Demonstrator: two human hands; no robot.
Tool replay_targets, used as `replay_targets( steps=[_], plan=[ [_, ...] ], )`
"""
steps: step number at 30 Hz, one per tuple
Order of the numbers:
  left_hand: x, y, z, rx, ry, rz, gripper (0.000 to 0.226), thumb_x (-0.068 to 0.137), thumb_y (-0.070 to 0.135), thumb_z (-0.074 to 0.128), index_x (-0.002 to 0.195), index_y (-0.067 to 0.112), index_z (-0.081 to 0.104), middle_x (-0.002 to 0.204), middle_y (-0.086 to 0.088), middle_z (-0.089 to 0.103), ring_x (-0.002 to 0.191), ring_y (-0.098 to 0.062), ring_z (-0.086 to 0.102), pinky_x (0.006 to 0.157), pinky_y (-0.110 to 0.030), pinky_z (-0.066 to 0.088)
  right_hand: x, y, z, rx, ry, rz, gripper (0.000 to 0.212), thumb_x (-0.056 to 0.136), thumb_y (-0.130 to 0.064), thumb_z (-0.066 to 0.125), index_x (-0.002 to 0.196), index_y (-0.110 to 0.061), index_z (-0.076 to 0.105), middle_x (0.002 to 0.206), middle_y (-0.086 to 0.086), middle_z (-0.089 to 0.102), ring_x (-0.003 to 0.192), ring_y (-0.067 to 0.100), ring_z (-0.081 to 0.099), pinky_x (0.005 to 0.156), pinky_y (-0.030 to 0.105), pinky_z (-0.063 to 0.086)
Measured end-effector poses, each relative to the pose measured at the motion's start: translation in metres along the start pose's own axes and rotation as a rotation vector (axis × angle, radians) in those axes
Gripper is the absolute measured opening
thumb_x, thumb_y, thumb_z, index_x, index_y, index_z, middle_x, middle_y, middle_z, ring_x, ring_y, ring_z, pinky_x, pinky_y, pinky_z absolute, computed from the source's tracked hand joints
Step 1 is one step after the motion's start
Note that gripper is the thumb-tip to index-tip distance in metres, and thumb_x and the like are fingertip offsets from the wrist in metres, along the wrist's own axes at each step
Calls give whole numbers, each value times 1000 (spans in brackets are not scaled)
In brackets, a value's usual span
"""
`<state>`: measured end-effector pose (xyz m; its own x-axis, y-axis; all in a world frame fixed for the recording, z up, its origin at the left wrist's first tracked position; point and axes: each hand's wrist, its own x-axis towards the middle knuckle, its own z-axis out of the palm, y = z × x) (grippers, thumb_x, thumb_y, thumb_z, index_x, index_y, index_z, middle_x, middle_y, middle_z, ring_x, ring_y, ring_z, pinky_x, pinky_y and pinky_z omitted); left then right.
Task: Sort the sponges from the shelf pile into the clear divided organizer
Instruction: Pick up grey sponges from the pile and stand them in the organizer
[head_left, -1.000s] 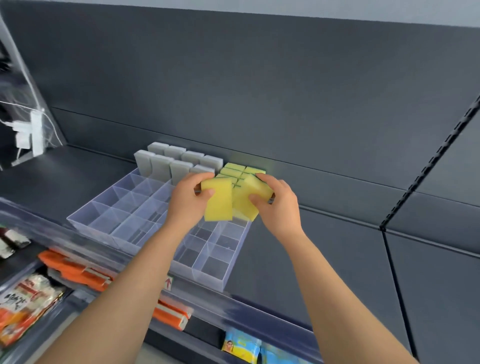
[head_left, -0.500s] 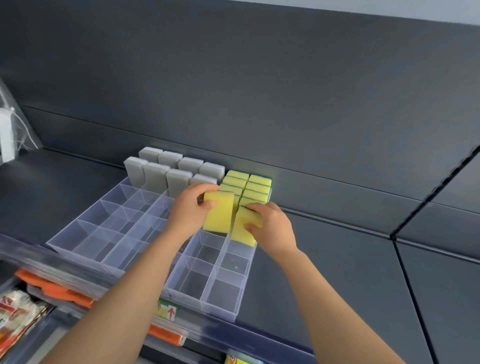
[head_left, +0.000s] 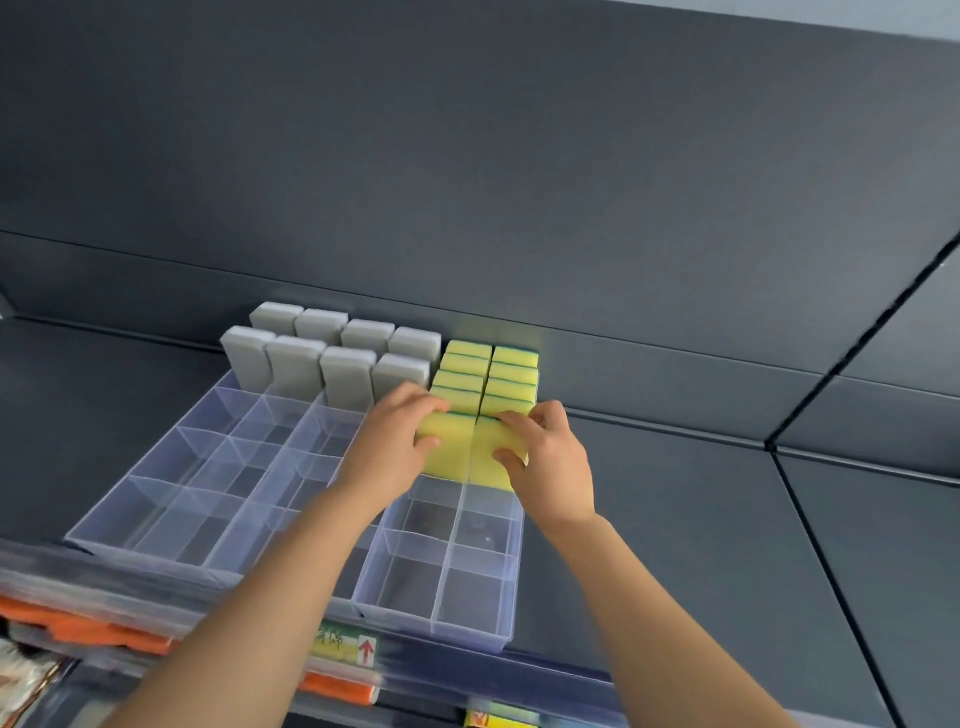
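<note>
Two yellow sponges (head_left: 448, 460) upright in organizer (head_left: 436, 587): left hand (head_left: 387, 447) grips one, right hand (head_left: 553, 462) other.

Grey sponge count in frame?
8 grey sponges, upright at the organizer's far end, left of the yellow sponges: four in the back row, four in the front row. The left hand may cover part of the front-right one.

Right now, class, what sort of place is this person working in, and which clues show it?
Probably a shop aisle being stocked: dark shelving with a slotted upright, a price label on its front edge, and orange packets stocked underneath.
</note>
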<state>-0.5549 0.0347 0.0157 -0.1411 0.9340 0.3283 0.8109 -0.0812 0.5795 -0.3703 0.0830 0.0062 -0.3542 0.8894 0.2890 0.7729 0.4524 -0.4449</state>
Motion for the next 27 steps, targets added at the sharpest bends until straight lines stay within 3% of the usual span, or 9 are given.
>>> replay_targets(
  steps=[4,8,14,21,27],
  plan=[
    [3,0,2,76,-5,46,35,80,1,70,113,10,65,108,-1,53,82,-12,44,81,-24,39,0,-1,-1,9,2,23,38,84,-21,70,118,-17,55,113,2,49,75,25,56,63,32,48],
    [7,3,5,108,-2,57,30,80,-1,68,110,5,66,106,-7,56,98,-24,53,84,-35,46,0,-2,-1,-17,-6,27,28,85,-18,68,109,-13,56,111,3,49,73,26,54,61,32,47],
    [6,3,6,128,9,61,32,82,1,67,113,5,65,106,-7,55,102,-25,53,86,-38,47,-1,-3,-1,-39,-14,17,29,86,-18,66,113,-13,55,114,4,48,75,25,53,63,31,46],
    [-1,5,2,204,28,78,39,79,8,73,117,10,64,111,-6,55,107,-25,51,86,-39,49,-11,1,-3,-39,15,25,48,88,-28,64,130,-18,46,124,2,45,95,24,55,66,26,39],
    [2,27,1,288,70,236,35,78,14,73,112,9,65,114,-9,60,109,-31,55,87,-43,46,-28,9,-16,-93,95,58,40,94,-27,53,130,-12,48,121,6,52,106,28,51,77,35,45]
  ],
)
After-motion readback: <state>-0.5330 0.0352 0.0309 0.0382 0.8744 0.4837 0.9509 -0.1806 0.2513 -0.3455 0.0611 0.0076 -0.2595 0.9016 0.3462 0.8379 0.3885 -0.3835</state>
